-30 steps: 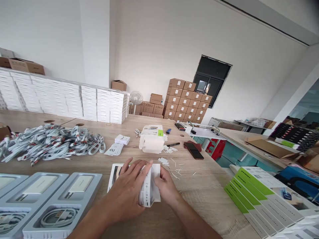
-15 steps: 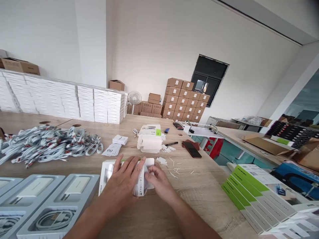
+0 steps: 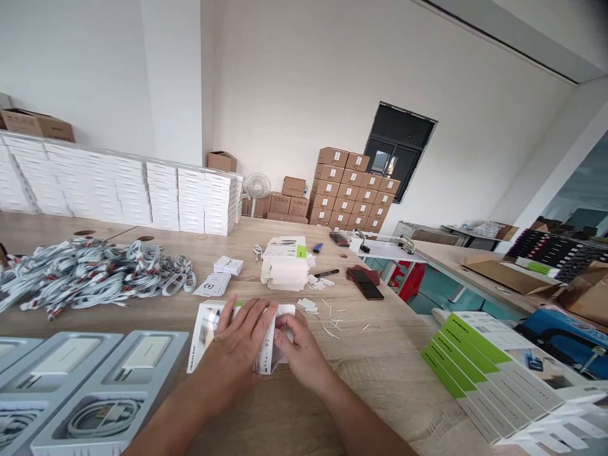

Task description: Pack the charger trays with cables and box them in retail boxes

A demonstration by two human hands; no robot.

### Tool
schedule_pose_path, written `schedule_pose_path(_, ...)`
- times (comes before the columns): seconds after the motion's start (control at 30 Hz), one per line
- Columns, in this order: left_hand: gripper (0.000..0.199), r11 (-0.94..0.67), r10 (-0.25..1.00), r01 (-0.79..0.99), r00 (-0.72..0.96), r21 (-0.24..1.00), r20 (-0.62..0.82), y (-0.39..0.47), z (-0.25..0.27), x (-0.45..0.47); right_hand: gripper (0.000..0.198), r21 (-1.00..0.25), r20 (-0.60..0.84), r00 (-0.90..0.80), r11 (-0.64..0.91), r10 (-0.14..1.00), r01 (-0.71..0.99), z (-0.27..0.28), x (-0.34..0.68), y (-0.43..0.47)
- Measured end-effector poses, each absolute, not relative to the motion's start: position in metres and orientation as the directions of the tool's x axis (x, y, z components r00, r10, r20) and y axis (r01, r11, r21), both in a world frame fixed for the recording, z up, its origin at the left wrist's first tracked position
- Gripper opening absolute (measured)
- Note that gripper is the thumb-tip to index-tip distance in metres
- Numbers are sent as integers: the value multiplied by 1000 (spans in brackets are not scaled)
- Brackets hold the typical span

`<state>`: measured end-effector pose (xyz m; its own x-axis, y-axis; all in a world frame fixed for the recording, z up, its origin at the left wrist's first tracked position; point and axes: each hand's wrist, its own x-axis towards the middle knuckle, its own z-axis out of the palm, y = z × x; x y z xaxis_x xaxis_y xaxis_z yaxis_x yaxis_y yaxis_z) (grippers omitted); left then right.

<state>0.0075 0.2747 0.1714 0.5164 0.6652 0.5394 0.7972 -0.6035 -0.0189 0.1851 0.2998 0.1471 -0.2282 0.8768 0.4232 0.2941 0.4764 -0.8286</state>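
A white printed cardboard box with a green edge lies on the table before me. My left hand rests across its top, gripping it with the fingers stretched over the lid. At the box's right end a white flap stands out. My right hand has its bent fingers on that flap, with the fingertips partly hidden at the box opening. Left of the box are grey-blue trays, each with a white power bank-like block and a coiled white cable.
A heap of white cables lies at left. Leaflets, flattened cartons, paper scraps, a black pen and a phone lie beyond my hands. Green-and-white boxes are stacked at right.
The right fingers have pressed in closer to the box's open end, and the flap is turned further inward. My left hand stays on the box, which has shifted slightly.
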Motion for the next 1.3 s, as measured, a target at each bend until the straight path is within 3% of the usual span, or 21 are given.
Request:
schedule_pose_path(0.17, 87, -584, 677, 812, 497, -15, 543, 278, 168, 3, 23, -935, 308, -148, 328, 940, 136, 145, 184, 303)
schedule_pose_path(0.43, 79, -489, 731, 872, 399, 18, 553, 286, 176, -26, 24, -980, 128, -309, 73, 942, -182, 152, 219, 322)
schedule_pose_path(0.63, 78, -407, 760, 912, 368, -49, 535, 293, 178, -47, 30, -996, -80, -551, -92, 830, 6, 159, 267, 336)
schedule_pose_path(0.73, 81, -364, 759, 927, 352, -90, 548, 296, 176, -53, 38, -976, -172, -645, -39, 744, 216, 165, 287, 334)
schedule_pose_path(0.87, 84, -317, 745, 942, 318, -108, 586, 298, 178, -54, 37, -826, -328, -567, 62, 755, 560, 170, 301, 331)
schedule_pose_path(0.97, 87, -374, 718, 917, 379, -136, 584, 295, 181, -48, 41, -803, -213, -466, 118, 859, 585, 177, 300, 329)
schedule_pose_path(1.07, 87, -379, 702, 914, 386, -145, 598, 293, 183, -41, 49, -906, 88, -395, 238, 915, 350, 186, 285, 321)
schedule_pose_path(1.13, 83, -312, 705, 942, 317, -123, 635, 293, 182, -39, 65, -923, 182, -446, 308, 876, 229, 191, 269, 311)
schedule_pose_path(1.23, 81, -234, 708, 969, 228, -82, 668, 296, 181, -40, 92, -919, 90, -606, 301, 791, 255, 196, 250, 298)
schedule_pose_path(1.3, 82, -235, 708, 970, 217, -65, 673, 297, 182, -41, 79, -914, 24, -638, 275, 770, 297, 195, 245, 295)
